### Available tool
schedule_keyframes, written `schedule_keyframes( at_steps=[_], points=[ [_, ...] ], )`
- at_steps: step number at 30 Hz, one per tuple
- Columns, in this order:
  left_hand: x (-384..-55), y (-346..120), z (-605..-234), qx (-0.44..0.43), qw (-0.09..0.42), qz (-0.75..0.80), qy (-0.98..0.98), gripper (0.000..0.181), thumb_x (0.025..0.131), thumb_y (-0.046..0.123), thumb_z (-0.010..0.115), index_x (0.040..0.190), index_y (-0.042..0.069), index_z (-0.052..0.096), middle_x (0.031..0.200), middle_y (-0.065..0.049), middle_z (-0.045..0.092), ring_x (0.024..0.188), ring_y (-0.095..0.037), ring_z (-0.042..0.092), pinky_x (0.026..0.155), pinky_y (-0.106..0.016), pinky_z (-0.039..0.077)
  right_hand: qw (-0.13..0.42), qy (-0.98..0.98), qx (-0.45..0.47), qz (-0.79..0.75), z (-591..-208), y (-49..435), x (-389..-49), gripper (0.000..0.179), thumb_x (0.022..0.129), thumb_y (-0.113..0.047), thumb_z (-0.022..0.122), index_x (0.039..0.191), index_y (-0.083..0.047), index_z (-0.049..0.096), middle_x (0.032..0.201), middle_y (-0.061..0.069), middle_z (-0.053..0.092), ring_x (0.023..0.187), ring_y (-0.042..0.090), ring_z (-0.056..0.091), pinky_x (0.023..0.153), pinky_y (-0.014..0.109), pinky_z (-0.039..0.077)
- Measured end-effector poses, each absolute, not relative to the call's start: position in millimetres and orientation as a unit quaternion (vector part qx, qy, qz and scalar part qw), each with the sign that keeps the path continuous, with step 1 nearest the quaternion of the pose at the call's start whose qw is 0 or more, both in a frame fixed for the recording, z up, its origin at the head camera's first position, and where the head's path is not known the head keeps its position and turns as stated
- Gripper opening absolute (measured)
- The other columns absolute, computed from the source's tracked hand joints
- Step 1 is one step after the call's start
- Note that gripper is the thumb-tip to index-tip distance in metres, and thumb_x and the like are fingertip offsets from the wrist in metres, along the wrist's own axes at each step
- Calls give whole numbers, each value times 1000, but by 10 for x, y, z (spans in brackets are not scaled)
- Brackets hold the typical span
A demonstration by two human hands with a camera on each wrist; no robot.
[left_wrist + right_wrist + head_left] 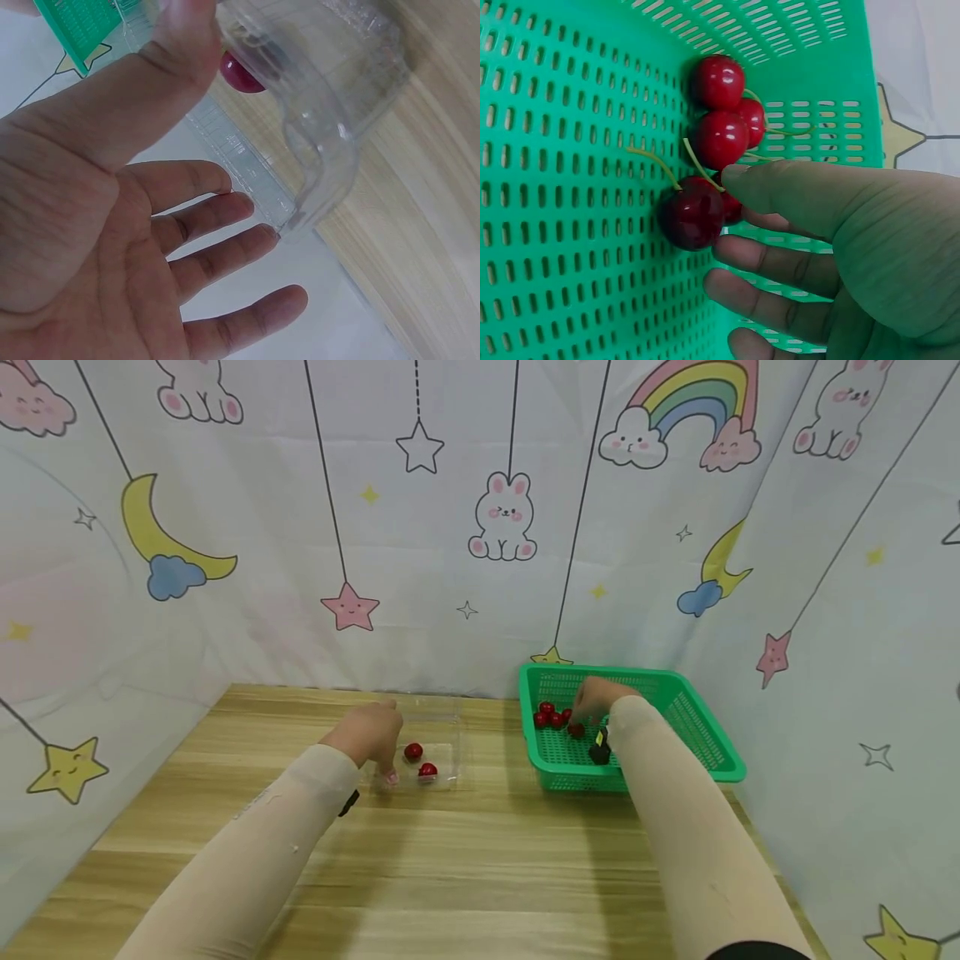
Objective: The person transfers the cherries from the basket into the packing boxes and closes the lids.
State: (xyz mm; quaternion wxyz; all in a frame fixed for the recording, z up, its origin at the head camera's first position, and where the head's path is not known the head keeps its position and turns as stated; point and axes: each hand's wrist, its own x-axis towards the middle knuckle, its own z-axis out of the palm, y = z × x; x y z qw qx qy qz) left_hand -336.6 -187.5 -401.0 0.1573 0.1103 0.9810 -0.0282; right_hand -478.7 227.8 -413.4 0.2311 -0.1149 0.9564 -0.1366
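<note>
Dark cherry point(690, 219) just beside right-hand fingers point(769, 262)

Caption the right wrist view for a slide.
Bare right hand at glossy round red cherries in a green perforated plastic basket.

Between the clear box point(437, 733) and the green basket point(723, 775), a gap is offered over the tabletop point(487, 860). The basket's left end is crowded by cherries point(557, 720) and the right hand point(598, 695); the box's left side is obstructed by the left hand point(371, 734). Rearward, passage is blocked by printed cloth point(420, 643).
</note>
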Motion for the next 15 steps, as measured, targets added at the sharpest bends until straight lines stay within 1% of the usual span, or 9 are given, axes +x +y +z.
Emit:
schedule_keyframes(
  at_steps=[2, 6, 10, 12, 15],
  points=[
    [-3365, -1873, -4011, 110, 158, -27, 981, 66, 78, 41, 107, 124, 1, 82, 150, -20, 62, 125, -37, 69, 113, -54, 62, 242, 955, -115, -131, -4169, 2283, -4823, 20, 107, -28, 81, 96, -13, 88, 111, 5, 85, 100, 26, 83, 88, 46, 68],
    [-3368, -1873, -4009, 111, 157, -35, 981, 71, 77, 42, 107, 127, -1, 80, 143, -19, 63, 121, -35, 70, 112, -54, 63, 255, 953, -106, -125, -4197, 2262, -4837, 18, 106, -30, 83, 95, -16, 88, 109, 2, 84, 97, 24, 83, 88, 45, 69],
    [-3368, -1870, -4009, 110, 155, -39, 981, 74, 77, 43, 107, 130, -1, 80, 148, -21, 63, 127, -38, 70, 113, -55, 62, 259, 952, -101, -128, -4194, 2229, -4793, 18, 105, -27, 84, 92, -15, 87, 109, 3, 84, 95, 22, 83, 87, 45, 69],
    [-3367, -1868, -4012, 107, 155, -32, 982, 73, 77, 42, 107, 130, -1, 80, 152, -22, 61, 132, -40, 69, 115, -56, 61, 258, 952, -102, -128, -4198, 2216, -4771, 19, 105, -25, 84, 91, -13, 86, 107, 3, 84, 94, 22, 83, 86, 44, 69],
    [-3360, -1868, -4014, 105, 157, -21, 982, 70, 78, 40, 107, 128, -1, 80, 154, -22, 61, 133, -41, 68, 115, -57, 60, 257, 953, -104, -125, -4216, 2205, -4762, 18, 106, -24, 83, 91, -13, 86, 102, 4, 84, 92, 21, 83, 84, 42, 68]
  ],
)
